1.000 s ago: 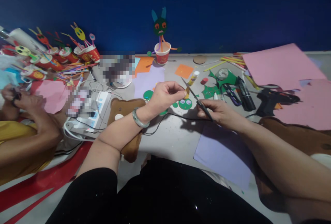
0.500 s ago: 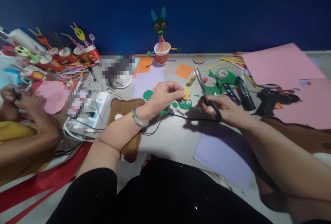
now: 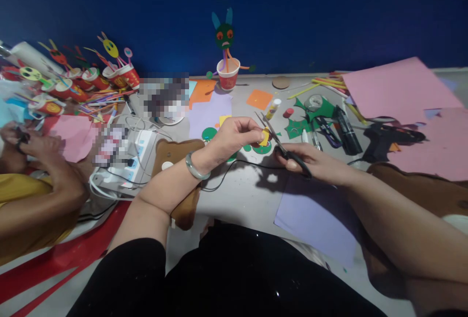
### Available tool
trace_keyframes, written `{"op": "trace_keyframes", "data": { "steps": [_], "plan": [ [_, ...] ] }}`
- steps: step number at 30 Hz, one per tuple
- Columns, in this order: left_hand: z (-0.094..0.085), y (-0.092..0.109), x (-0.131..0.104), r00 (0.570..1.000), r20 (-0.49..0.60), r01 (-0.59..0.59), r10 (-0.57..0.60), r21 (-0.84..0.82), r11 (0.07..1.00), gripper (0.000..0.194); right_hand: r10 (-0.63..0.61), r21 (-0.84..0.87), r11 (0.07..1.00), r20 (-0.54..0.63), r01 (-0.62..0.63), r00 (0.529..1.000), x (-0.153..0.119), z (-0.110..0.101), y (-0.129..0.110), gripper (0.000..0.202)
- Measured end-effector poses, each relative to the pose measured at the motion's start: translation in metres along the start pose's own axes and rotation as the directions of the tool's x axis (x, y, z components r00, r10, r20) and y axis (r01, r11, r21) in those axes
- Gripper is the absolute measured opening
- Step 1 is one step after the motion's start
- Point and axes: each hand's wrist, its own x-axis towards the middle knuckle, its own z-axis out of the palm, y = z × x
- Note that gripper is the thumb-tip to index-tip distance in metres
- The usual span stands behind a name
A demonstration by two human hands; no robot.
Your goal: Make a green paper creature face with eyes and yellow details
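Observation:
Between the thumb and fingers of my left hand [image 3: 239,134] is a small piece of yellow paper [image 3: 265,137]. My right hand [image 3: 310,161] grips a pair of scissors [image 3: 281,145] by the black handles. Their blades are parted and reach the yellow paper. Beneath the hands lie green paper circles [image 3: 210,134], some with eye shapes on them. A glue stick [image 3: 273,108] stands just beyond the blades, its red cap [image 3: 288,112] beside it.
A decorated red cup [image 3: 228,79] stands at the back. To the right are green scraps [image 3: 298,129], a black glue gun [image 3: 389,137] and pink paper [image 3: 398,85]. At left lie a power strip [image 3: 141,156] and a co-worker's hands [image 3: 40,136]. Purple paper [image 3: 314,214] lies near me.
My right hand has brought the scissors left and down, so the blades now meet the yellow paper. My left hand stays nearly in place, the paper turned slightly.

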Motion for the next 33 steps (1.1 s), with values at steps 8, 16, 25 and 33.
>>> {"op": "trace_keyframes", "data": {
  "steps": [8,16,25,33],
  "plan": [
    [0.000,0.000,0.000,1.000,-0.009,0.008,-0.008,0.017,1.000,0.019,0.017,0.021,1.000,0.005,-0.017,1.000,0.000,0.001,-0.001,0.067],
    [-0.002,-0.002,0.000,1.000,0.008,-0.011,0.011,0.020,1.000,0.020,0.009,0.050,0.999,0.011,-0.009,1.000,0.000,0.001,0.002,0.066],
    [-0.001,-0.002,0.001,1.000,0.003,-0.017,0.017,0.002,1.000,0.020,-0.003,0.059,0.998,0.015,0.002,1.000,0.001,0.002,0.004,0.066],
    [0.001,-0.001,0.000,1.000,-0.018,-0.014,0.014,-0.008,1.000,0.020,0.003,0.055,0.998,0.004,-0.004,1.000,0.002,0.002,0.009,0.066]
  ]
}}
